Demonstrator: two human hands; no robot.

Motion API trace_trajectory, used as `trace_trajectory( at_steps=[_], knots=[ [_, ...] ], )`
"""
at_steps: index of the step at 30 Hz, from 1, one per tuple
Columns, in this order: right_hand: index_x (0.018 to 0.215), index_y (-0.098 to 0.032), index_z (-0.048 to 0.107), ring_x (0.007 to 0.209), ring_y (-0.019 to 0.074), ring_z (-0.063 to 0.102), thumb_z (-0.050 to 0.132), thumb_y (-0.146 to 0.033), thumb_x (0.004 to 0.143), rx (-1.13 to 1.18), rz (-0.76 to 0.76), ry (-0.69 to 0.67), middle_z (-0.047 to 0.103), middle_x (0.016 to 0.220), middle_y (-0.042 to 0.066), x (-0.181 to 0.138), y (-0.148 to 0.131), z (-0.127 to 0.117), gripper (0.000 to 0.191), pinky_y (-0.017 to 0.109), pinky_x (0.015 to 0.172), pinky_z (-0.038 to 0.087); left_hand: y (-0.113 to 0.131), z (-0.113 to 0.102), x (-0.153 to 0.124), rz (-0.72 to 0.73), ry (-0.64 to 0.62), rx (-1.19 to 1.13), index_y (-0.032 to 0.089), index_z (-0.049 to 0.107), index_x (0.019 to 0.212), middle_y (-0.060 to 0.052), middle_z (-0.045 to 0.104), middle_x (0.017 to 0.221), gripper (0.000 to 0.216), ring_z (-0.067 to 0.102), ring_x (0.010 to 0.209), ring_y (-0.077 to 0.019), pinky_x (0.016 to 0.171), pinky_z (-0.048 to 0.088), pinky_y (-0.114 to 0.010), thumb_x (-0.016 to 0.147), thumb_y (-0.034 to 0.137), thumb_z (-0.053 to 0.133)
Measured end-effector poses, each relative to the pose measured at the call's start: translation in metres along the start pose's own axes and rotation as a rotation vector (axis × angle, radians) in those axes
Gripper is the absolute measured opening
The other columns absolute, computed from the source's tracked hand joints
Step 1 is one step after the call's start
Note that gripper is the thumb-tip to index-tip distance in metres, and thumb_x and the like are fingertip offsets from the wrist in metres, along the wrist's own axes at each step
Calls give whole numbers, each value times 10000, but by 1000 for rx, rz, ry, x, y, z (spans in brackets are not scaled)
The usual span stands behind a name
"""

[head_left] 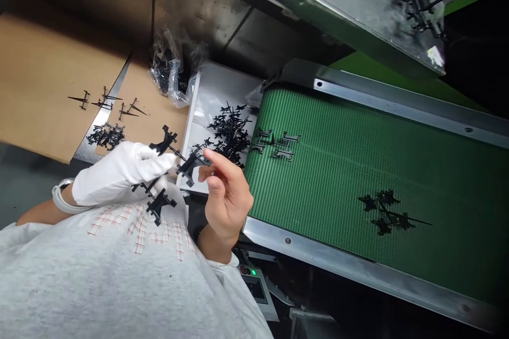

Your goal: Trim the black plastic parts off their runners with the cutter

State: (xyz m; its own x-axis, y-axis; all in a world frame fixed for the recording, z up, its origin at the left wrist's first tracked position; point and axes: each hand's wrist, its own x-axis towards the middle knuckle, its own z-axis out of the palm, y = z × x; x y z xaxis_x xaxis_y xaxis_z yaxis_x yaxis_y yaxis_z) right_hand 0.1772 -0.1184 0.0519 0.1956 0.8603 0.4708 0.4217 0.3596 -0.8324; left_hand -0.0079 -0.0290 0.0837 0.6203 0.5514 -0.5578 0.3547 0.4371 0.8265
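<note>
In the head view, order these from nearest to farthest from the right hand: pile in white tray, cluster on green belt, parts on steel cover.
1. Black plastic pile, white tray, ahead of the right hand.
2. Black plastic cluster, green conveyor belt, rightward.
3. Black plastic parts, steel cover, upper right.

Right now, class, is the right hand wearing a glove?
No, the right hand is bare, and only the left hand wears a white glove.

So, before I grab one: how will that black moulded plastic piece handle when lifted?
The black moulded piece probably feels light and stiff: it stays straight between the white-gloved left hand and bare right hand. Its thin runners may snag others, as in the tangled pile, and could snap if bent.
</note>
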Motion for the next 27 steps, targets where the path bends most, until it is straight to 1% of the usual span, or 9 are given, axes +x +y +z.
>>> trace_trajectory(
  at_steps=[3, 6, 9, 12, 15, 18, 21, 24, 27],
  knots=[
    [1378, -406, 570, 686, 147, 660, 495, -340, 1035, -11, -9, 0, 739, 991, -10, 1, -2, 0, 358, 325, 628, 582, -2, 0, 0, -3, -14, -23, 145, 669, 605, -11, 661, 562, 481, 544, 510, -99, 509, 395, -208, 885, 530, 601],
    [1378, -407, 567, 678, 146, 661, 513, -327, 1028, 16, -16, 3, 741, 982, -11, 2, -4, 1, 363, 310, 586, 574, -4, 1, 1, 27, -29, -56, 153, 678, 645, 14, 651, 554, 443, 533, 498, -85, 500, 402, -191, 878, 527, 627],
    [1369, -408, 575, 685, 140, 659, 536, -309, 1019, 48, -13, 9, 741, 992, -15, 3, -4, 2, 366, 299, 577, 567, -5, 2, 1, 32, -28, -57, 145, 664, 647, 6, 652, 561, 486, 530, 501, -84, 498, 400, -192, 896, 558, 600],
    [1345, -392, 596, 682, 143, 659, 548, -300, 1014, 64, -17, 15, 730, 923, -19, 4, -3, 3, 347, 302, 583, 567, -4, 2, 0, 16, -27, -43, 136, 645, 622, -12, 652, 561, 559, 533, 508, -91, 499, 398, -200, 886, 625, 583],
    [1323, -371, 602, 668, 153, 662, 532, -302, 1020, 67, -30, 22, 716, 867, -15, 4, -2, 4, 319, 321, 582, 574, -2, 2, 0, 5, -36, -29, 134, 637, 585, -11, 629, 529, 610, 504, 478, -82, 475, 369, -198, 855, 679, 591],
    [1286, -348, 613, 624, 147, 636, 532, -306, 1018, 58, -38, 28, 707, 837, -16, 4, -1, 4, 283, 324, 563, 565, -2, 2, 0, -2, -35, -17, 134, 656, 573, -27, 637, 530, 626, 513, 482, -89, 484, 373, -205, 861, 683, 574],
    [1238, -333, 636, 605, 133, 624, 535, -304, 1019, 72, -26, 22, 694, 799, -23, 7, -3, 2, 243, 297, 531, 549, -5, 1, -1, -25, -49, 0, 138, 670, 569, -37, 642, 526, 633, 512, 481, -97, 485, 367, -213, 841, 702, 575],
    [1184, -326, 662, 645, 119, 654, 538, -291, 1020, 92, -1, -6, 711, 839, -21, 9, -5, 0, 208, 260, 530, 554, -5, -1, -3, -53, -68, 50, 144, 662, 543, -29, 625, 495, 609, 477, 456, -91, 455, 321, -215, 807, 692, 624],
    [1204, -330, 661, 709, 113, 689, 549, -304, 1016, 126, 43, -17, 731, 954, -9, 8, -6, -2, 220, 236, 551, 578, -3, -1, -4, -62, -42, 84, 149, 668, 542, -27, 629, 494, 615, 480, 445, -91, 447, 324, -215, 794, 708, 628]
  ],
)
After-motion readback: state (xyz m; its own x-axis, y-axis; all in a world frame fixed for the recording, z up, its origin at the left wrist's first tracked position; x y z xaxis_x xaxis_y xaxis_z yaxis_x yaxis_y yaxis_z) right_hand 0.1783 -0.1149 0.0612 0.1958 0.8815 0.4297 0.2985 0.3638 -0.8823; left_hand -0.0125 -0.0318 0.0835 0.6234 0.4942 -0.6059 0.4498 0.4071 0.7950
